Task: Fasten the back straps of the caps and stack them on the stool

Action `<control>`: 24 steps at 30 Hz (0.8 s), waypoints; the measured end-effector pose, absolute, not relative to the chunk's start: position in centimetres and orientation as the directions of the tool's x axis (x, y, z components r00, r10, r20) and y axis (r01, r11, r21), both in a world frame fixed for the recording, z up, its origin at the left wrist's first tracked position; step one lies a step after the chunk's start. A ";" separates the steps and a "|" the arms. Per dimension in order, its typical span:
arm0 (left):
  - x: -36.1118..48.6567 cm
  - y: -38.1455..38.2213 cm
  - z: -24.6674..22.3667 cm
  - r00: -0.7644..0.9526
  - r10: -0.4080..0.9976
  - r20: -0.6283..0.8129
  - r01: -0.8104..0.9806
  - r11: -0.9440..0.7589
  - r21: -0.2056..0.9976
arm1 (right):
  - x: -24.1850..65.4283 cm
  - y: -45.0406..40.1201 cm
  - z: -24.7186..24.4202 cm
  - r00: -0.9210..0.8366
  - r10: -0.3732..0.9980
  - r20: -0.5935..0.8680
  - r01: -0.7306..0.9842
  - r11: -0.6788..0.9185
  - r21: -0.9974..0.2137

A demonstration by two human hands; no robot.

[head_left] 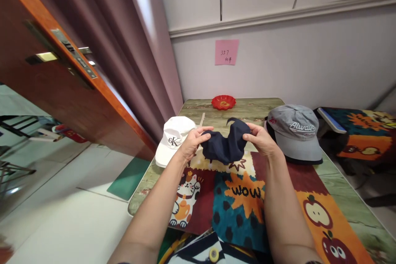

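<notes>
Navy cloth, one, pinched by left hand and right hand; one white cap, one grey cap nearby.

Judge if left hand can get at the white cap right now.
Probably yes: the white cap sits just beside the left hand, with nothing visible between. It's pinching the dark blue cloth, though, so it likely needs freeing first.

The light is bright and even. One pale streak shines on the curtain. Near the table's front left corner, the floor has soft glare. The outer borders look stretched and a little blurred.
</notes>
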State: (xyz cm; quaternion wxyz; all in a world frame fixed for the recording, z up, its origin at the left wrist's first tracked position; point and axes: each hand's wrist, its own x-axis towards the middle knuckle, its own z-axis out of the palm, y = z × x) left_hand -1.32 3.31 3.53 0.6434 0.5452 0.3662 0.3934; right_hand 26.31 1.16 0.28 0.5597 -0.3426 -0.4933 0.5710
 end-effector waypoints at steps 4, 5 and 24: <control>-1.6 2.4 3.5 0.346 0.938 -0.028 -0.068 0.055 0.996 | 25.2 0.1 2.1 -0.154 0.979 0.131 -0.269 0.086 -0.959; -1.7 2.3 3.6 0.335 0.941 -0.033 -0.056 0.055 0.997 | 24.9 -0.2 2.6 -0.180 0.976 0.125 -0.253 0.077 -0.964; -1.6 -0.4 6.6 0.284 0.959 -0.008 0.118 -0.026 0.993 | 22.5 -3.1 6.8 -0.197 0.970 0.141 -0.114 0.120 -0.986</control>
